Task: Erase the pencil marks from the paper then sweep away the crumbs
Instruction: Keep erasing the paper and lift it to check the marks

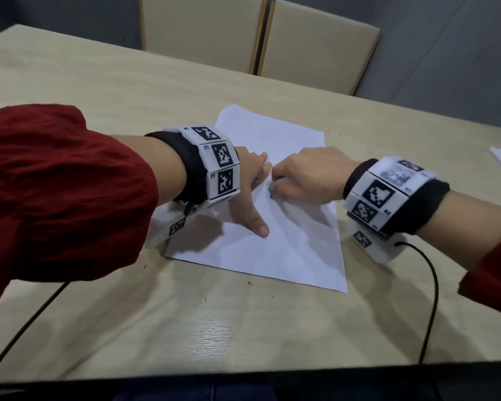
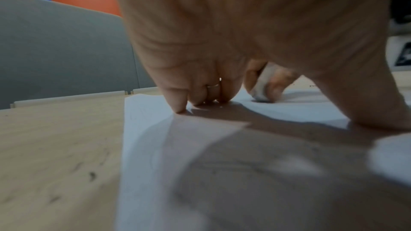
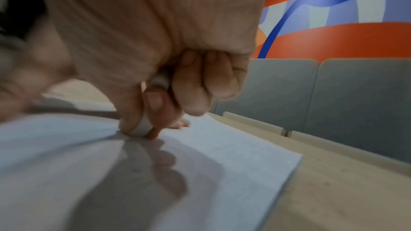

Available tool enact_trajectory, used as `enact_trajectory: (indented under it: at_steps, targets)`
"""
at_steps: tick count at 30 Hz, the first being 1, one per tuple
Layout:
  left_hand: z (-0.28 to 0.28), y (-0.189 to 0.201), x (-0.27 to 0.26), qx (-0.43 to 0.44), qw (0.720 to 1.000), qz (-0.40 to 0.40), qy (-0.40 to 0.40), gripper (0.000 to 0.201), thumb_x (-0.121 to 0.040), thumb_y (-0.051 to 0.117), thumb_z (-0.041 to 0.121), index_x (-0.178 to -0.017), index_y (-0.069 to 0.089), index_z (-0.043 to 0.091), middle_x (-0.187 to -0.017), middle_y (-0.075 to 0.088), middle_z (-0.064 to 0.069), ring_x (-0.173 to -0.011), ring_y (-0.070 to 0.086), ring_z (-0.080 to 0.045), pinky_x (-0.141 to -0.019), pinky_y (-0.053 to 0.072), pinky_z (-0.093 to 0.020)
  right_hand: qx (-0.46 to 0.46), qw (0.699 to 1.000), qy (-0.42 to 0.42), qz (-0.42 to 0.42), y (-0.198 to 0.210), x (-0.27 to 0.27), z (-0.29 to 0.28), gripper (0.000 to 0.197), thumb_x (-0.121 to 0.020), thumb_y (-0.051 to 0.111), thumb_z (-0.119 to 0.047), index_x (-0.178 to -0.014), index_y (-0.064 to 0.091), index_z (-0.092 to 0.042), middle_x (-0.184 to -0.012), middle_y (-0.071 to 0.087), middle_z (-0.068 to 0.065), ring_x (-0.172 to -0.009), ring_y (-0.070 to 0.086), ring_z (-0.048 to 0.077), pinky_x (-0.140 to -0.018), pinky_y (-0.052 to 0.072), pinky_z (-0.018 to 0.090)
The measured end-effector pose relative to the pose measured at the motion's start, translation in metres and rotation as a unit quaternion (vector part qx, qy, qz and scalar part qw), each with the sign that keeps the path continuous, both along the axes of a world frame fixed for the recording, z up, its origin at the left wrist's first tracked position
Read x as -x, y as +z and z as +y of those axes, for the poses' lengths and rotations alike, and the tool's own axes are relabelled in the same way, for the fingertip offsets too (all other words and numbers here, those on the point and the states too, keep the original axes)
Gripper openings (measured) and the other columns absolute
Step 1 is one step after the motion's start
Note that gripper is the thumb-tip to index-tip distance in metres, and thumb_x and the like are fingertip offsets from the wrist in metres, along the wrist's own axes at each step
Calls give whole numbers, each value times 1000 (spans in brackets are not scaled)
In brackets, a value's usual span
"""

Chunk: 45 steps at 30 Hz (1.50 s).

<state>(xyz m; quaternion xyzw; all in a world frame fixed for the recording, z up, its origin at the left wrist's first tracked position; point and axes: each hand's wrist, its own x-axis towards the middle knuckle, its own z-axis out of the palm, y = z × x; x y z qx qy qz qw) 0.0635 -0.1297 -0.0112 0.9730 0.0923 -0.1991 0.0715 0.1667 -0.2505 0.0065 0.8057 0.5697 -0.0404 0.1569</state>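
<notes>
White rectangular sheet of paper (image 1: 275,227) lies flat mid-table on the pale wooden table (image 1: 128,314), skewed to the near edge. Left hand (image 1: 249,183) is spread wide, fingertips (image 2: 179,109) and thumb pressing the sheet down. Right hand (image 1: 304,175) has fingers curled, pinching a small white block eraser (image 3: 143,126) whose lower end touches the paper, just beside the left fingers. Dark crumbs (image 1: 249,283) scattered on the table off the sheet's near edge. Two beige chair backs (image 1: 261,36) at the far edge.
</notes>
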Motion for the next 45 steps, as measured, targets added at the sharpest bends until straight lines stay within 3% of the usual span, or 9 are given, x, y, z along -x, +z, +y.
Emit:
enact_trajectory:
  at_steps: [3,12,16,25,29,34,38,42,45]
  targets:
    - [-2,1,1,-18,1000,-7,-10,145,-14,41,90,-135,45,11,-150,38,-6,-127,49,-25,-102,44,-39,-24,999,-15,-37,3,-8,3,25,-92,45,-46,-94,61,-28,-84,61,-1,-88,57,26,-64,36,31]
    - [1,-3,3,-11,999,-38,-21,145,-3,42,95,-121,51,12,-128,40,9,-118,51,-19,-100,44,-42,-2,998,13,-53,2,-5,2,27,-90,46,-45,-92,63,-24,-83,65,2,-83,58,28,-63,40,31]
    - [1,-4,3,-11,999,-32,-24,138,-16,38,92,-135,46,21,-147,37,-10,-131,43,-26,-105,39,-43,21,997,69,-27,-1,10,-2,22,-91,48,-46,-91,59,-26,-79,62,1,-79,55,26,-56,32,28]
    - [1,-4,5,-16,999,-28,-31,132,-44,60,91,-150,29,19,-158,20,-11,-140,31,-30,-114,29,-43,33,997,62,-32,1,13,1,27,-91,47,-48,-97,65,-27,-83,64,2,-79,57,26,-62,34,29]
    - [-1,-5,7,-24,999,-41,-18,148,-27,46,95,-147,31,10,-153,30,-9,-134,40,-27,-109,35,-43,20,998,-1,-63,7,-4,8,31,-92,44,-49,-94,65,-26,-87,66,2,-83,58,27,-65,38,31]
    - [3,-9,5,-16,999,-35,-22,132,-51,63,87,-154,18,17,-161,14,-10,-144,24,-28,-116,26,-42,20,996,71,-51,2,23,-5,25,-93,44,-42,-91,56,-21,-73,58,0,-72,53,25,-57,30,29]
    - [-2,-8,7,-45,999,-21,-17,130,-62,61,83,-156,1,14,-163,1,-7,-148,15,-24,-119,19,-39,25,999,-12,-38,10,-1,-2,29,-92,43,-50,-93,62,-28,-87,64,-1,-83,56,24,-63,34,29]
    - [-3,-2,6,-41,999,-21,-23,135,-54,64,87,-154,13,11,-162,7,-7,-144,25,-24,-115,29,-39,19,989,-94,-114,14,-37,-1,25,-95,42,-41,-97,59,-23,-105,63,5,-92,55,29,-70,34,32]
    - [-4,1,4,-46,999,2,-18,131,-56,63,86,-152,19,9,-162,9,-8,-141,31,-25,-110,35,-36,-10,984,-176,-16,22,-56,-10,30,-97,41,-42,-111,52,-18,-106,59,4,-98,54,28,-74,37,33]
